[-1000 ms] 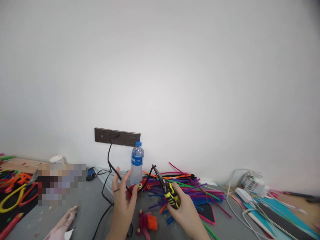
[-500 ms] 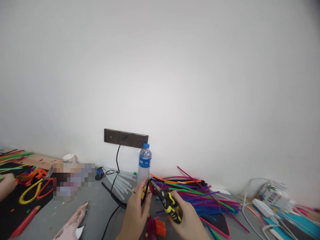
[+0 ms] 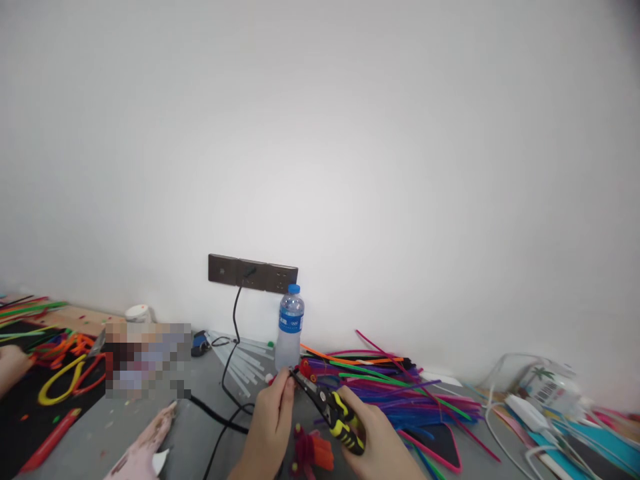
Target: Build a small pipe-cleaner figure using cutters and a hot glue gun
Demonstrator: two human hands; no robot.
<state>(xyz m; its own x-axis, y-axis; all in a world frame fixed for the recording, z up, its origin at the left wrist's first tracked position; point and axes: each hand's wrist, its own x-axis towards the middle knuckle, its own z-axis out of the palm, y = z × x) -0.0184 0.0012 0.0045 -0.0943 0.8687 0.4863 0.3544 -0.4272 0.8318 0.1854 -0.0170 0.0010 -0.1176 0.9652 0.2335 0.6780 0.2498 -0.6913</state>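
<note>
My right hand (image 3: 373, 433) is wrapped round the handles of black-and-yellow pliers (image 3: 333, 413), whose jaws point up and left. The jaw tips meet the fingertips of my left hand (image 3: 273, 417). Those fingers are pinched together, and what they hold is too small to make out. Just below, between my hands, lies a red and orange fuzzy piece (image 3: 313, 452). Behind my left hand stands a water bottle (image 3: 290, 330) with a blue cap.
Coloured pipe cleaners (image 3: 395, 387) spread to the right, near a pink-edged phone (image 3: 435, 445). Glue sticks (image 3: 240, 363) and a black cable (image 3: 215, 415) lie left. Another person's hand (image 3: 14, 365) is at the far left, near scissors (image 3: 75, 383). White cables (image 3: 493, 427) lie far right.
My left hand's fingers have closed together and moved slightly down. The dark strand between them no longer shows. The pliers have shifted slightly left, and the other person's hand has moved slightly.
</note>
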